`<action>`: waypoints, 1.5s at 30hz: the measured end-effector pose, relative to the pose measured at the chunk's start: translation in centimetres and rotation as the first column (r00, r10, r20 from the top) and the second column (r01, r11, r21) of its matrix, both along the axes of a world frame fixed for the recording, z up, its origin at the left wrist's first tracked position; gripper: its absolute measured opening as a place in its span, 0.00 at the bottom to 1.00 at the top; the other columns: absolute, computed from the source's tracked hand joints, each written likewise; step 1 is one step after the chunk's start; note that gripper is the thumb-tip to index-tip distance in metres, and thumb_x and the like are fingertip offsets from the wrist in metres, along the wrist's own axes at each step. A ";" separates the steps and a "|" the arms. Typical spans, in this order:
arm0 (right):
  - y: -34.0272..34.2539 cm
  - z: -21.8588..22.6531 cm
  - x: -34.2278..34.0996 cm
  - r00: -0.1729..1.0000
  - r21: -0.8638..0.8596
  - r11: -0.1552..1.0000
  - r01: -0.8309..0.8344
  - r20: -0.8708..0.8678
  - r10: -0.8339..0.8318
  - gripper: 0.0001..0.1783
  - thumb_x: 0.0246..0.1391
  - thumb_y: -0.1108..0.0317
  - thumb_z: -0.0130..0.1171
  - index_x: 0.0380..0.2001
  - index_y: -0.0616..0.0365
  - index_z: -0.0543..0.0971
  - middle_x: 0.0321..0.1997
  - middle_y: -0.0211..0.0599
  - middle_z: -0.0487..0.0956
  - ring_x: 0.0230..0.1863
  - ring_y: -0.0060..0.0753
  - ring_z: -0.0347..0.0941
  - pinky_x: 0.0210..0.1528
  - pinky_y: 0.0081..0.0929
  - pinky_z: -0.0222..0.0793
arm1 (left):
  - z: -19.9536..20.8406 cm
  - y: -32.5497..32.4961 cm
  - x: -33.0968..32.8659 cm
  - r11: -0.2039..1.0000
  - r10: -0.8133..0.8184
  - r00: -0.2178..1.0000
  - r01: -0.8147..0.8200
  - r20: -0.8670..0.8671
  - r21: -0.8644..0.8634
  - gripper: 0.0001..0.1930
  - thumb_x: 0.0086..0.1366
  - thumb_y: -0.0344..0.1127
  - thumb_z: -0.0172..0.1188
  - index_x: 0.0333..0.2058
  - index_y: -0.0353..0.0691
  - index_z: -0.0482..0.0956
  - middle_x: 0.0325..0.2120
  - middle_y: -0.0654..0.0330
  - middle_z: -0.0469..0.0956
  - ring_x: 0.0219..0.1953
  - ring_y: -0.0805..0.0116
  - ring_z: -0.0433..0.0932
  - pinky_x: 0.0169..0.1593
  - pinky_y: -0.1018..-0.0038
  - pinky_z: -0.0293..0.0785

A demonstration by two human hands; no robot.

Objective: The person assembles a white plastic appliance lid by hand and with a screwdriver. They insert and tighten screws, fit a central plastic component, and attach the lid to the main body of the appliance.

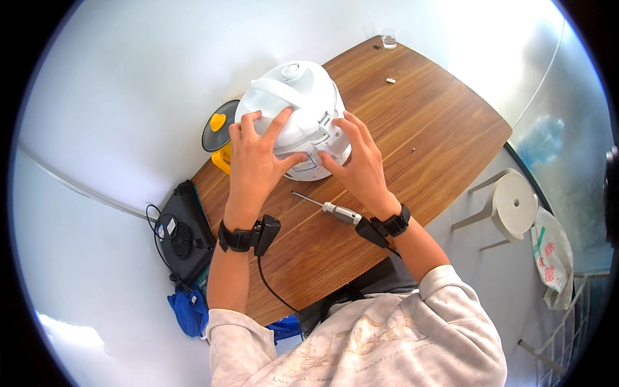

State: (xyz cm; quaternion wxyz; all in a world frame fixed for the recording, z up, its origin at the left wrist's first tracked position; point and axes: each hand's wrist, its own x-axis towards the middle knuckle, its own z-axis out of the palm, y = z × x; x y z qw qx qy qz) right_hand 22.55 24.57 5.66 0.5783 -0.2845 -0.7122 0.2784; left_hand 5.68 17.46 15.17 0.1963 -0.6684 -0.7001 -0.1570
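A white rice cooker (314,84), with a carrying handle and a round vent on its lid, stands on the wooden table in front of me. My left hand (255,151) grips its near left side, thumb and fingers spread over the lid and rim. On the right, my right hand (356,155) holds the cooker's side, its thumb and fingers around an open plastic hinge or latch part (324,129). What lies under the fingertips is hidden. A screwdriver (342,213) with a grey and white handle rests on the table just below my hands.
The wooden table (425,116) bears a clear cup (389,40) and a small white piece (391,80). Behind my left hand sits a dark round lid with a yellow knob (218,122). A black appliance (184,229) stands at the left edge; a white stool (512,205) stands right.
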 end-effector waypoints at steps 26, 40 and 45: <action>0.3 0.0 2.6 0.972 -0.146 0.971 -0.191 0.107 0.207 0.32 0.56 0.73 0.60 0.65 0.43 0.69 0.48 0.45 0.78 0.41 0.44 0.80 0.42 0.39 0.76 | 2.7 4.5 2.2 0.975 -0.223 0.962 0.224 0.155 0.012 0.21 0.60 0.47 0.67 0.46 0.42 0.80 0.46 0.54 0.72 0.51 0.52 0.68 0.54 0.60 0.70; 3.1 -2.5 13.7 0.894 -0.264 0.947 0.183 0.444 -0.049 0.23 0.57 0.69 0.58 0.56 0.53 0.71 0.45 0.44 0.78 0.41 0.54 0.78 0.43 0.46 0.75 | -0.9 5.3 3.5 0.955 -0.294 0.955 0.293 0.036 0.039 0.12 0.59 0.42 0.67 0.42 0.53 0.88 0.61 0.59 0.72 0.66 0.50 0.62 0.65 0.59 0.65; 5.5 -5.6 15.1 0.789 -0.214 0.935 0.284 0.606 -0.101 0.22 0.56 0.70 0.59 0.55 0.54 0.72 0.43 0.47 0.79 0.42 0.55 0.78 0.43 0.46 0.76 | -0.7 4.8 3.4 0.960 -0.278 0.960 0.276 0.045 0.039 0.12 0.59 0.42 0.68 0.43 0.53 0.88 0.61 0.61 0.73 0.64 0.52 0.64 0.62 0.59 0.68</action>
